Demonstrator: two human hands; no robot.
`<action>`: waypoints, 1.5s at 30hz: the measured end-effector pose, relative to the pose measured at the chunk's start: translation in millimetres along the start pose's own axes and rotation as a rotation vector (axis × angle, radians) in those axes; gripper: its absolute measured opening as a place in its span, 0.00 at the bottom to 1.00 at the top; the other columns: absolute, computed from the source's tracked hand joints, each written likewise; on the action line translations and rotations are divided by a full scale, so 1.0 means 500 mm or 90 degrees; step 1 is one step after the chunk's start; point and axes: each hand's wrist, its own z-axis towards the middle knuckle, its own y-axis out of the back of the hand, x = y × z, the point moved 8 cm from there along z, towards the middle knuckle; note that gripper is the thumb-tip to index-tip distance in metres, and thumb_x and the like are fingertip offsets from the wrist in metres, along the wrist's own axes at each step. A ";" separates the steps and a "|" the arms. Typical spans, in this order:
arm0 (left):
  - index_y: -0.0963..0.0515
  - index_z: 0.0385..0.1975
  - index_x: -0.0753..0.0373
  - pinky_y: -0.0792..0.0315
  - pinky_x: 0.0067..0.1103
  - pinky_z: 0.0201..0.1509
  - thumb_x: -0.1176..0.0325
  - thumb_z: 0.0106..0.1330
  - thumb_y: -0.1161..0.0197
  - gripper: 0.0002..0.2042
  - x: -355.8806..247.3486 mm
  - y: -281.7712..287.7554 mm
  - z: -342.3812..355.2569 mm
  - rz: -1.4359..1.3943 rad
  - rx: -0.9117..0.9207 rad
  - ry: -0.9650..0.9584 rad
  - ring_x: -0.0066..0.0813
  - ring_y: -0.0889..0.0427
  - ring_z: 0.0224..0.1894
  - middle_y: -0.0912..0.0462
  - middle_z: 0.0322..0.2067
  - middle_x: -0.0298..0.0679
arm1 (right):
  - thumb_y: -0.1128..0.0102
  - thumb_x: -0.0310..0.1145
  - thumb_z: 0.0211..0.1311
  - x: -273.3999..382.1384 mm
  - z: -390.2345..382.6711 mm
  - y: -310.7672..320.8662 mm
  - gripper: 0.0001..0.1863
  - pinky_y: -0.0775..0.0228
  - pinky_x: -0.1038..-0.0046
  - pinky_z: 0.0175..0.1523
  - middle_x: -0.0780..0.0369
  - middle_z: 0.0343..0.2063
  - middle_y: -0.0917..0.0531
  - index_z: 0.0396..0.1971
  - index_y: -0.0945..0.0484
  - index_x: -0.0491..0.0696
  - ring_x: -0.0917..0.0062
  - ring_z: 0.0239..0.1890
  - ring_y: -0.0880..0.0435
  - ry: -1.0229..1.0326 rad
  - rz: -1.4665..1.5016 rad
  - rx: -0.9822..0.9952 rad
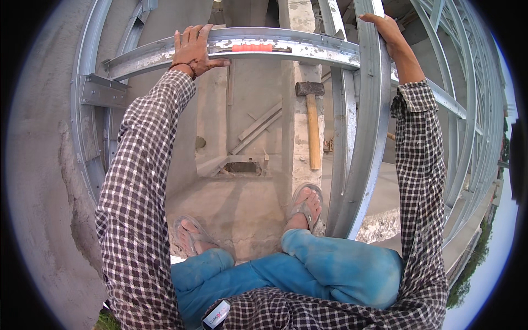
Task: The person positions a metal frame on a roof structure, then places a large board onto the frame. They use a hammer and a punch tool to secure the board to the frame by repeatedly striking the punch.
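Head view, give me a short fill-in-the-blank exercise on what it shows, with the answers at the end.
The handle of the hammer is made of ____.
The hand on the crosswise metal beam is the person's ____ one.
The foot nearer the hammer is the person's ____ one.
The trousers are coloured ____.

Missing words: wood; left; right; blue.

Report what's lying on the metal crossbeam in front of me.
A red-handled tool lies along the crossbeam, and the left grip rests farther left. The surface under the grip and tool is covered and cannot be seen.
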 end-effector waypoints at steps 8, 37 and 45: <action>0.49 0.75 0.63 0.68 0.45 0.80 0.36 0.63 0.40 0.49 0.089 0.063 0.003 -0.183 -0.135 -0.090 0.51 0.58 0.79 0.49 0.75 0.51 | 0.36 0.57 0.55 -0.040 0.025 0.027 0.34 0.21 0.71 0.40 0.55 0.33 0.13 0.46 0.18 0.39 0.71 0.32 0.12 -0.024 -0.051 0.025; 0.39 0.68 0.65 0.56 0.49 0.77 0.37 0.50 0.28 0.51 0.074 -0.014 -0.009 -0.071 -0.081 -0.025 0.57 0.42 0.70 0.35 0.64 0.58 | 0.35 0.42 0.60 -0.017 0.004 0.062 0.22 0.26 0.66 0.44 0.56 0.36 0.15 0.43 0.18 0.37 0.72 0.39 0.18 0.001 -0.127 -0.075; 0.40 0.69 0.66 0.54 0.49 0.76 0.38 0.52 0.29 0.50 0.097 -0.031 -0.016 -0.082 -0.115 -0.062 0.58 0.41 0.70 0.36 0.65 0.60 | 0.29 0.42 0.57 0.070 -0.033 0.044 0.33 0.29 0.60 0.60 0.45 0.54 0.20 0.58 0.28 0.39 0.52 0.53 0.20 0.279 -0.323 -0.299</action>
